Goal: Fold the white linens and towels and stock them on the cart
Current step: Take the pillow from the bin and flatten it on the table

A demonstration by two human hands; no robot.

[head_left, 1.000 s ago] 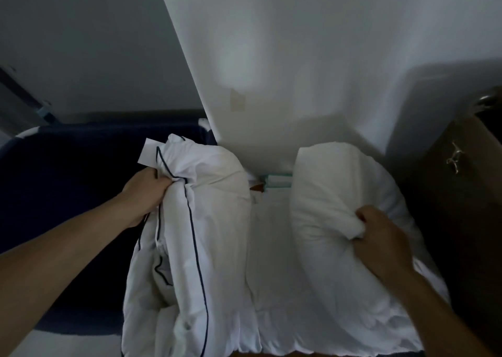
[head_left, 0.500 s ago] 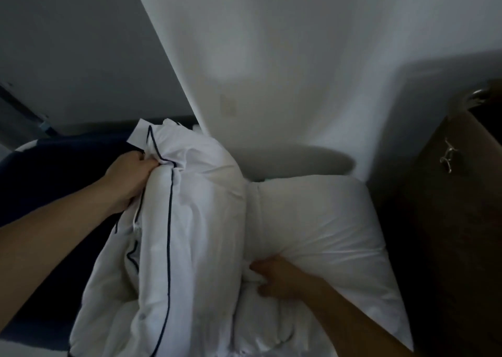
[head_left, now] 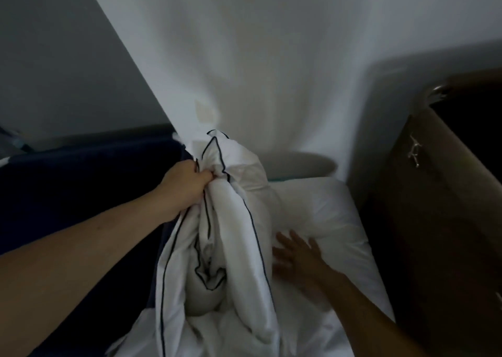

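**White pillow down, right hand freed**

White bedding with dark piping [head_left: 239, 215] hangs bunched from the left hand [head_left: 187, 183], whose fingers stay curled tight round its top edge, held up beside the pale wall [head_left: 271, 58]; a second ago the right hand [head_left: 297, 259] gripped the plain pillow [head_left: 326, 210] on end, half a second ago it was pushing it down, and now the pillow lies flat and the hand has let go, fingers straight and spread, resting at the pillow's near edge just beside the hanging cloth. I judge this frees the right hand to join the left on the piped piece, which is crumpled and not yet folded; whether the surface under the pillow is the cart I cannot tell.

A dark blue bin [head_left: 81, 180] sits to the left, behind the left forearm; a brown cabinet [head_left: 434, 193] stands close on the right, hemming in the pillow; the wall close ahead leaves little room to shake the cloth out; the light is dim.
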